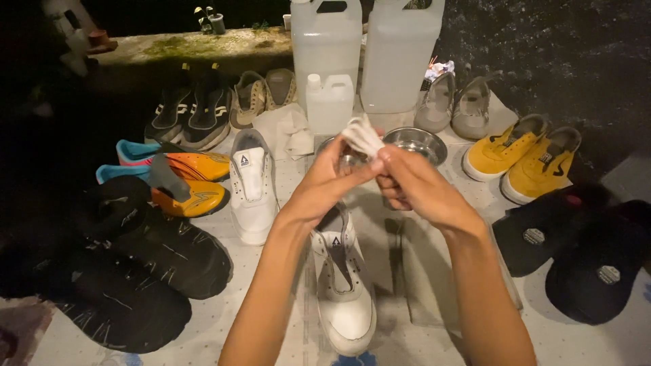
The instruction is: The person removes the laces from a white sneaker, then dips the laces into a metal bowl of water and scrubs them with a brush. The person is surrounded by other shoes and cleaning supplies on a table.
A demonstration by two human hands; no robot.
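Left hand [325, 181] and right hand [410, 184] pinching crumpled white cloth [363, 135], above smooth white sneaker [342, 285]

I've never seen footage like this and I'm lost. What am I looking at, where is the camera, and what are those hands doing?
There is no machine here: these are a person's two bare hands, filmed by one camera worn on the head, looking down. The left hand and right hand meet in mid-air, and together their fingers pinch a small crumpled white cloth.

Below them lies a pale covered table crowded with shoes: a white lace-less sneaker directly under the hands, its white partner further left, a yellow canvas pair at right, orange-and-blue boots at left, and dark pairs on both sides. Behind stand translucent plastic jugs and a shiny metal bowl.
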